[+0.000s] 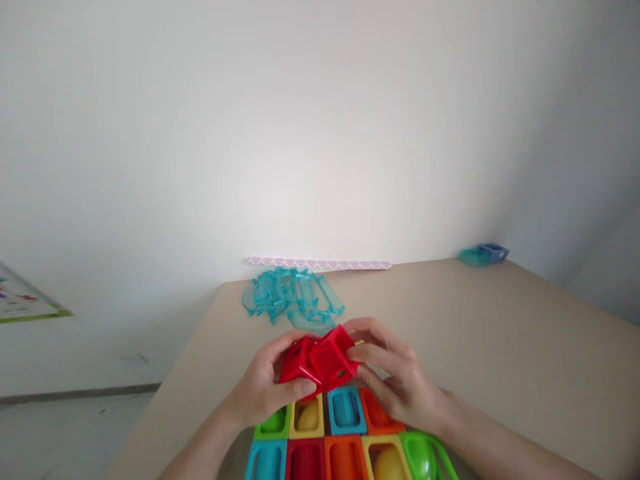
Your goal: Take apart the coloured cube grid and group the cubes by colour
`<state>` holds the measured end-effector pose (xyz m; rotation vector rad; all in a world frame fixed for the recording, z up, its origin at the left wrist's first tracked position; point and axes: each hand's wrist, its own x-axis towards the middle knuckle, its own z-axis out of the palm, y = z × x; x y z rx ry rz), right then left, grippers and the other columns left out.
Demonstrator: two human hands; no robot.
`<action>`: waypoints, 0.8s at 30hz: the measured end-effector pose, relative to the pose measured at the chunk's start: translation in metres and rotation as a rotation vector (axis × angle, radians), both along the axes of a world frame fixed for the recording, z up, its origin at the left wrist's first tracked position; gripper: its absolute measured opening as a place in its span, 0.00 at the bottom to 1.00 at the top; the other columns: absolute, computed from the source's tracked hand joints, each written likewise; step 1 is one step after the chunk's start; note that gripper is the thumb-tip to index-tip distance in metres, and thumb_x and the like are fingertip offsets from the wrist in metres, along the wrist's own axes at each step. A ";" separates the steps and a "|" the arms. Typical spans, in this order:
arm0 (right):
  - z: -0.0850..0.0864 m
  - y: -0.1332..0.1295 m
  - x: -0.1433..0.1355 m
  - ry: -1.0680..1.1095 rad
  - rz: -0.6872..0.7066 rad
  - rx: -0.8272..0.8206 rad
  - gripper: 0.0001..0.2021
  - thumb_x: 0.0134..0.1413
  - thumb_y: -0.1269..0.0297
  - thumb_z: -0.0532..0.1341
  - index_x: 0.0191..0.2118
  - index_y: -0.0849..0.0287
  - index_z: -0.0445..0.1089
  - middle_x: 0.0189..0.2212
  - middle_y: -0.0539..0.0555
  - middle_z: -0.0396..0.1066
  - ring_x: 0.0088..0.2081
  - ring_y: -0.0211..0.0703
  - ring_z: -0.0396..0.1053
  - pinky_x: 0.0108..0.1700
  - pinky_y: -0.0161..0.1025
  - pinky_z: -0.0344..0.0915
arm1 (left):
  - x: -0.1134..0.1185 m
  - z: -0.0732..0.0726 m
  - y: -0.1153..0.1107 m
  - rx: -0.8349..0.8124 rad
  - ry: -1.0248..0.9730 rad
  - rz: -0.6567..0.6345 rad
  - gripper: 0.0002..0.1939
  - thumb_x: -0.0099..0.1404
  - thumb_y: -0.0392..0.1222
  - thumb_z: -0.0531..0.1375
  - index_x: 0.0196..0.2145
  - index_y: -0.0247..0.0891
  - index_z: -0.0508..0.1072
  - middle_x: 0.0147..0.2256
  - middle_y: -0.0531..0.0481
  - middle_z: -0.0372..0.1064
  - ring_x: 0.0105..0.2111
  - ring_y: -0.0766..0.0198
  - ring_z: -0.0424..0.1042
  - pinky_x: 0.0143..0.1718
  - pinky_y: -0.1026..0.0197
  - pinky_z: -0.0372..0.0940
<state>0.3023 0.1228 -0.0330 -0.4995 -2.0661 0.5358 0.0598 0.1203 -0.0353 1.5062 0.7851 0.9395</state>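
Observation:
My left hand [267, 380] grips a red hollow plastic block [296, 363] between thumb and fingers. Closed on a second red hollow block [333, 359] is my right hand [385, 363], its fingertips at the block's right side. The two red blocks touch and sit at an angle to each other; whether they are joined I cannot tell. A sliver of yellow shows by the right fingers. Just below my hands, several coloured blocks stand in rows, among them a light blue block [346, 410], a yellow block [306, 419] and an orange block [346, 460].
Clear teal plastic track pieces [293, 293] lie piled beyond my hands on the beige table [475, 333]. A lilac patterned strip [320, 263] runs along the white wall [320, 133]. A dark blue block [494, 252] and a teal piece [474, 257] rest at the far right corner.

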 end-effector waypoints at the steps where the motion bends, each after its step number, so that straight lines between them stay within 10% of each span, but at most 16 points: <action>1: 0.000 0.000 0.000 -0.015 0.003 -0.001 0.11 0.59 0.78 0.56 0.46 0.60 0.68 0.49 0.62 0.62 0.49 0.44 0.66 0.49 0.40 0.67 | 0.000 0.000 0.000 -0.002 0.005 0.000 0.27 0.56 0.42 0.68 0.52 0.39 0.69 0.48 0.45 0.72 0.47 0.55 0.71 0.49 0.59 0.65; 16: 0.000 -0.003 0.003 -0.090 -0.017 0.105 0.12 0.63 0.72 0.54 0.51 0.57 0.65 0.49 0.60 0.67 0.48 0.43 0.68 0.47 0.38 0.68 | -0.002 -0.003 -0.001 -0.079 -0.054 -0.106 0.28 0.54 0.44 0.69 0.52 0.40 0.69 0.48 0.45 0.72 0.45 0.54 0.72 0.46 0.58 0.67; 24: 0.011 -0.005 0.003 -0.297 -0.046 -0.037 0.13 0.54 0.70 0.59 0.46 0.60 0.66 0.41 0.59 0.67 0.43 0.47 0.65 0.46 0.44 0.65 | -0.008 -0.011 0.003 0.033 -0.141 0.063 0.28 0.52 0.44 0.69 0.51 0.43 0.69 0.48 0.48 0.71 0.42 0.60 0.72 0.42 0.64 0.66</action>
